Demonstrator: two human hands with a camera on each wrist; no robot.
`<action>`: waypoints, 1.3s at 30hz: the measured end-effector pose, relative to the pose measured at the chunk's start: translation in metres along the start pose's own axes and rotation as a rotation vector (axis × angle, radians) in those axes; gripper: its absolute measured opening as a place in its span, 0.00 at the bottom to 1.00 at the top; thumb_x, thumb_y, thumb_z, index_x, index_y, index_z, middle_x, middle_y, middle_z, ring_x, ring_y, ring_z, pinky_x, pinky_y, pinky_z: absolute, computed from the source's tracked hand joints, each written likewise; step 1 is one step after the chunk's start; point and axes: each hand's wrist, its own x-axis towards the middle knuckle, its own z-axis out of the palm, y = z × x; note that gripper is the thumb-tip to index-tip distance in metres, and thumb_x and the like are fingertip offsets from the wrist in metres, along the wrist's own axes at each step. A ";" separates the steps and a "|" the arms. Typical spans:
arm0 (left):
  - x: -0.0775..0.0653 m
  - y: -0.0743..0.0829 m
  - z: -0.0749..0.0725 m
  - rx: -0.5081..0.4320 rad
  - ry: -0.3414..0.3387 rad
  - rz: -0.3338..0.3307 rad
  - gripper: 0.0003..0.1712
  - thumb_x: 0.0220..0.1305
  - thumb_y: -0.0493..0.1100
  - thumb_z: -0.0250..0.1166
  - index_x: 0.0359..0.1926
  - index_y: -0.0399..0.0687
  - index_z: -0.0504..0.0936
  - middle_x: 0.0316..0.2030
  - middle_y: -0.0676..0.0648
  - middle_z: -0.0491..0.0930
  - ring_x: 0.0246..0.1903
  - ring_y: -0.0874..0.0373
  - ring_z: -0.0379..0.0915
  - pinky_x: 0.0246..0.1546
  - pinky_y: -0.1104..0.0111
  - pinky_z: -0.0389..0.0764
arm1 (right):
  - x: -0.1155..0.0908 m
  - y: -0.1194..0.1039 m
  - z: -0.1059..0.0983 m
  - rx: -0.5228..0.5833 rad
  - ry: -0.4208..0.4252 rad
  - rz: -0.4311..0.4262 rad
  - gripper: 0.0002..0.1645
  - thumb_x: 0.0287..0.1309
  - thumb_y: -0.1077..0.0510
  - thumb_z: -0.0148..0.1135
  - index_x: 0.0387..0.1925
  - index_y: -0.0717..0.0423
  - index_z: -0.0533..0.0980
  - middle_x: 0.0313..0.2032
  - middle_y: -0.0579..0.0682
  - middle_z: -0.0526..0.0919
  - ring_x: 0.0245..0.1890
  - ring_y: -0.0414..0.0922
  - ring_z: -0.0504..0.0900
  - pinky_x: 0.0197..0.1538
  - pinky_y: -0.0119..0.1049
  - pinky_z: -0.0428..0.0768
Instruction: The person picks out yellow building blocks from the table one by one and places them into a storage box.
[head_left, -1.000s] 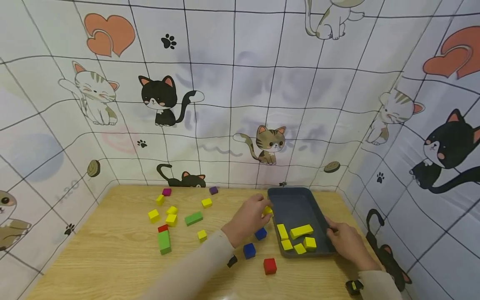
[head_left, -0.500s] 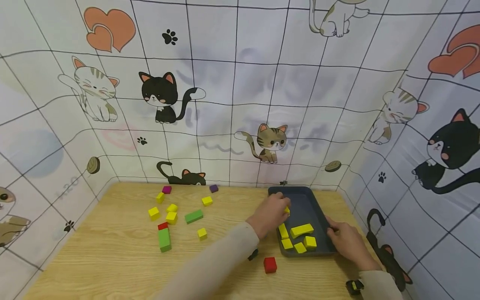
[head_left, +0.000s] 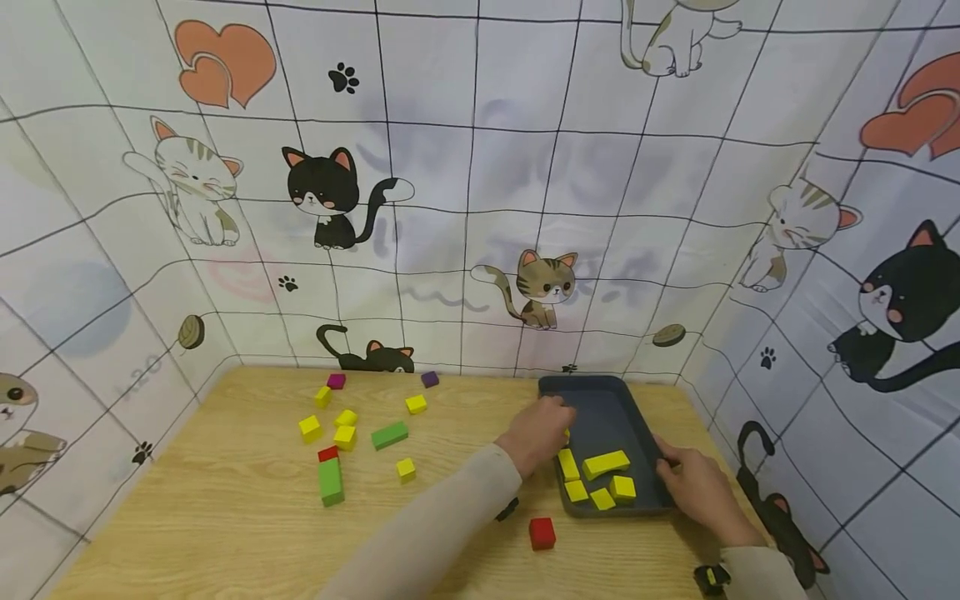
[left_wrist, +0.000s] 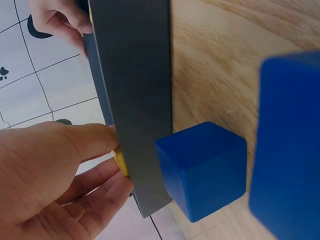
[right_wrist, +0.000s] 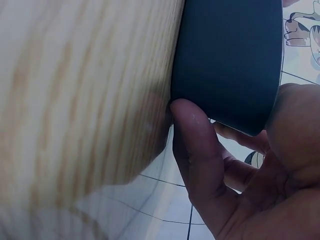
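My left hand (head_left: 534, 433) reaches over the left wall of a dark grey tray (head_left: 602, 408). In the left wrist view its thumb and fingers pinch a small yellow block (left_wrist: 119, 161) just behind the tray wall (left_wrist: 136, 75). Several yellow blocks lie in the tray's near half, among them a long one (head_left: 606, 464) and a cube (head_left: 622, 488). At the right side, my right hand (head_left: 697, 490) grips the tray edge, thumb low against the outer wall (right_wrist: 225, 65) in the right wrist view. Two blue blocks, a cube (left_wrist: 205, 170) and a nearer one (left_wrist: 287, 150), stand beside the tray.
A red cube (head_left: 542, 533) sits in front of the tray. Farther left on the wooden table (head_left: 225, 500) are scattered yellow blocks (head_left: 345, 437), green blocks (head_left: 390, 435), a red one (head_left: 327, 454), a magenta one (head_left: 336, 381) and a purple one (head_left: 430, 379). Cat-print cloth walls enclose the table.
My left hand has moved right from beside the tray to inside its left wall with the yellow block, then slightly lower. The right hand keeps its grip on the tray.
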 end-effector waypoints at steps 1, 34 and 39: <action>0.000 0.000 0.001 0.009 0.002 0.008 0.13 0.64 0.42 0.71 0.50 0.55 0.86 0.42 0.54 0.80 0.40 0.64 0.76 0.39 0.79 0.77 | 0.000 0.000 0.000 -0.002 -0.001 0.002 0.30 0.69 0.58 0.58 0.70 0.55 0.68 0.37 0.57 0.86 0.16 0.44 0.69 0.19 0.40 0.65; -0.045 -0.083 -0.014 -0.019 0.009 -0.181 0.32 0.60 0.60 0.71 0.63 0.57 0.77 0.52 0.48 0.76 0.49 0.54 0.72 0.43 0.61 0.81 | 0.000 -0.002 0.000 -0.029 -0.001 0.019 0.30 0.68 0.57 0.58 0.70 0.55 0.68 0.31 0.54 0.84 0.16 0.44 0.64 0.19 0.39 0.62; -0.061 -0.107 -0.020 -0.040 -0.011 -0.258 0.36 0.58 0.60 0.73 0.65 0.56 0.76 0.53 0.47 0.74 0.52 0.50 0.72 0.45 0.56 0.80 | -0.001 -0.003 -0.001 -0.022 -0.006 0.013 0.30 0.68 0.58 0.58 0.70 0.55 0.68 0.42 0.63 0.85 0.17 0.45 0.67 0.19 0.40 0.64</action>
